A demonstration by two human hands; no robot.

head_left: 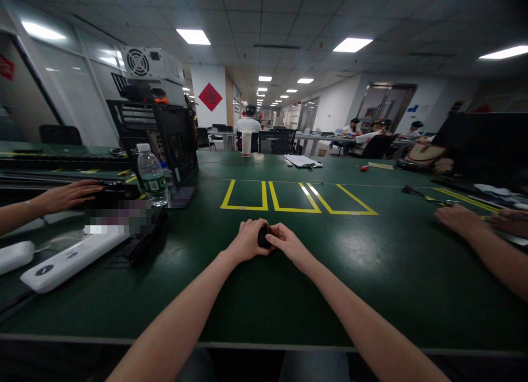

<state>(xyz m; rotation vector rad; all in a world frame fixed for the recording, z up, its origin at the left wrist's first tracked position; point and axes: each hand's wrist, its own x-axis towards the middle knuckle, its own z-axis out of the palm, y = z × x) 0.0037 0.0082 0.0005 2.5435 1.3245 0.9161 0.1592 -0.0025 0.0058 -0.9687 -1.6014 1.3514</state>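
At the left of the glossy dark-green surface (350, 299) lies a long, smooth white bar (66, 264) with rounded ends; beyond it, another person's hand (78, 192) rests on something black. A clear, ribbed plastic bottle (152, 176) with a white cap stands upright beside an angular black computer case (175, 129). Farther back stands a pale, cylindrical cup (246, 143). Near the middle, the left hand (250, 240) curls around a small, dark, rounded object (263, 237), and the right hand (291, 243) pinches its right edge, thumb in front. The object sits between both hands, nearer than three flat outlines of yellow tape (244, 208). Behind these lies a clipboard (303, 161) with white paper. At far right, another hand (462, 220) belongs to a co-worker.
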